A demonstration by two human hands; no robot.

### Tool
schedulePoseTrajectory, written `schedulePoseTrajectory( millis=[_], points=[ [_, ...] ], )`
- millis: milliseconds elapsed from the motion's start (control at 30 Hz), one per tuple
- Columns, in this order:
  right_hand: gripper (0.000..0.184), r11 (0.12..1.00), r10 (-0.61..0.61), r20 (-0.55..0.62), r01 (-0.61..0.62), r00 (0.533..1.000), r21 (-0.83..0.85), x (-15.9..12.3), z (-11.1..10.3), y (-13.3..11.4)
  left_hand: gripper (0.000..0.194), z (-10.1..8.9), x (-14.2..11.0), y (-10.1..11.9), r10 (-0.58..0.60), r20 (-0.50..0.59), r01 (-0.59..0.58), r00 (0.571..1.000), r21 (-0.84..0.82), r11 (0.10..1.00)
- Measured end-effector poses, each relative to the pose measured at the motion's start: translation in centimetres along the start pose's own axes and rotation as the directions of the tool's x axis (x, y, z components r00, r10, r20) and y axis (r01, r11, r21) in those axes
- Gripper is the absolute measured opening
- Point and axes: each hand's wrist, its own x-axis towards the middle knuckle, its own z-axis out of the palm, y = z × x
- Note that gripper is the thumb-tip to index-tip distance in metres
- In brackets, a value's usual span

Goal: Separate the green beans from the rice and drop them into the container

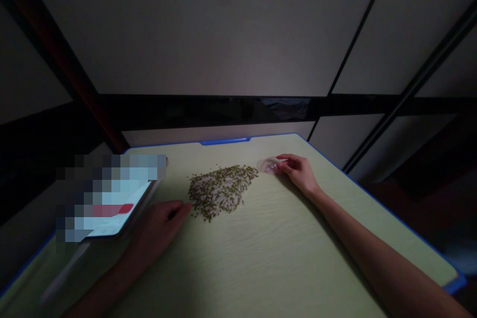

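Note:
A flat, spread pile of small green beans mixed with pale grains [221, 190] lies mid-table. At the pile's near left edge, my left hand [164, 221] rests with its fingers curled in and thumb against the index finger; whatever might be between them is hidden. To the right of the pile, my right hand [298, 171] pinches a small see-through plastic item [267, 165]. This item sits low over the table close to the pile's right end; its exact shape is too blurred to tell.
The pale folding table [268, 258] has a blue rim and a blue handle [225, 141] on its far side. A lit tablet or phone [112, 218], partly blurred out, leans at the left, with a white cable [63, 273] near it. Cabinet panels [216, 30] stand behind the table.

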Motion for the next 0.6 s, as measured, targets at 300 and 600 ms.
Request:
schedulePoseTrajectory(
  millis=[300, 600],
  points=[
    [0.031, 0.999, 0.021, 0.035, -0.02, 0.999, -0.033, -0.3, 0.2, -0.7, 0.039, 0.0, 0.0, 0.1, -0.009, 0.014, 0.009, 1.0, -0.006, 1.0],
    [0.029, 1.0, -0.011, 0.109, 0.01, 0.994, 0.009, -0.5, 0.4, -0.7, 0.039, 0.0, 0.0, 0.1, -0.011, 0.014, 0.011, 1.0, 0.004, 1.0]
  ],
)
